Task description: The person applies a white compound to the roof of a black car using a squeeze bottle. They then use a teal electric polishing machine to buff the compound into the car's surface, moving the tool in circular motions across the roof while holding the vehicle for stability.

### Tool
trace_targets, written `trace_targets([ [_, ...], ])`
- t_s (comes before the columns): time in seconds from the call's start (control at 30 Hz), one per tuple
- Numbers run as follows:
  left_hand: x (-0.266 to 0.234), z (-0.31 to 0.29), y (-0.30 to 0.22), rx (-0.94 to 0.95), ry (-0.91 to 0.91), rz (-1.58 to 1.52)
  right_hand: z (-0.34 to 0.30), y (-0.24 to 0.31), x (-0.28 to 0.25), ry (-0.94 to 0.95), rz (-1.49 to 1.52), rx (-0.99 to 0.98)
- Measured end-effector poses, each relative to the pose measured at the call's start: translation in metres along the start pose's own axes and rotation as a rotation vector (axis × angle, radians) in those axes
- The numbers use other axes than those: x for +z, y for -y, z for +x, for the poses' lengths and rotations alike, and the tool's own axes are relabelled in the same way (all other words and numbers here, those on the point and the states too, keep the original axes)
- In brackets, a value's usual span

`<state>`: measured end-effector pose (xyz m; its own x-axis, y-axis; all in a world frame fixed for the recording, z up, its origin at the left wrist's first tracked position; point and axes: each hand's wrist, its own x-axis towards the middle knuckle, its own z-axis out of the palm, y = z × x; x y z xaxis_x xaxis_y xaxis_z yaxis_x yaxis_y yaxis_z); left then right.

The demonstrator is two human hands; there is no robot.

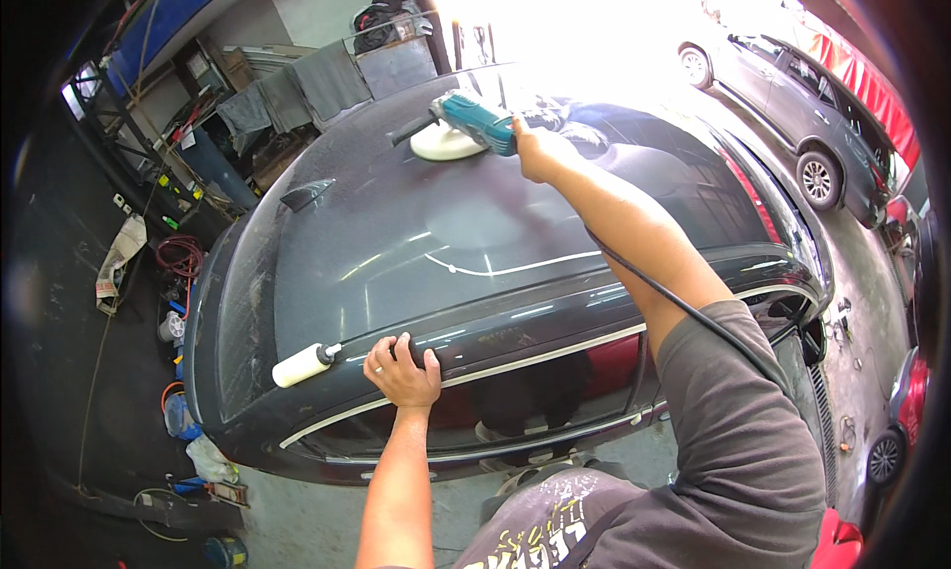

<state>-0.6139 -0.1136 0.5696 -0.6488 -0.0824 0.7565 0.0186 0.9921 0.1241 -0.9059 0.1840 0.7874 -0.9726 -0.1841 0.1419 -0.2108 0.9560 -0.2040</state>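
Note:
My right hand [537, 151] grips the rear of a teal polisher [477, 121], stretched out toward the far side of the dark car roof [396, 232]. The polisher's pale round pad [442, 143] lies against the roof, and its black side handle points left. A black cord runs back along my right arm. Fingers spread, my left hand [404, 373] rests on the near roof edge above the side window. Just left of it, a white squeeze bottle [305, 365] with a black cap lies on its side. A white streak of liquid [495, 271] curves across the near part of the roof.
A small fin antenna [307, 195] rises from the roof at left. Cloths hang over a rail [327, 84] at back left. A coiled red hose [179, 256] and blue containers are left of the car. A grey car [792, 103] stands at far right, a red one [899, 411] nearer.

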Motion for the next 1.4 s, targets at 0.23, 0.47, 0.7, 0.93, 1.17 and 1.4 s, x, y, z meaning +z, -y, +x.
trace_targets([
  [0.23,-0.005,-0.004,0.001,-0.007,0.006,0.012,-0.012,-0.078,-0.004,-0.045,0.003,0.159],
  [0.47,-0.005,0.002,-0.004,-0.006,-0.003,-0.027,-0.046,-0.181,-0.035,-0.020,-0.013,0.391],
  [0.7,-0.003,0.001,-0.002,-0.015,0.001,-0.001,-0.110,-0.237,-0.053,-0.023,-0.187,0.490],
  [0.93,0.000,-0.003,0.000,-0.006,-0.036,0.003,-0.126,-0.252,-0.047,-0.013,-0.122,0.494],
  [1.17,0.004,-0.004,0.001,-0.016,-0.066,-0.005,-0.122,-0.188,-0.043,-0.036,-0.281,0.231],
  [1.4,0.005,-0.010,0.007,-0.043,-0.060,-0.024,-0.120,-0.039,-0.035,0.033,-0.241,0.062],
])
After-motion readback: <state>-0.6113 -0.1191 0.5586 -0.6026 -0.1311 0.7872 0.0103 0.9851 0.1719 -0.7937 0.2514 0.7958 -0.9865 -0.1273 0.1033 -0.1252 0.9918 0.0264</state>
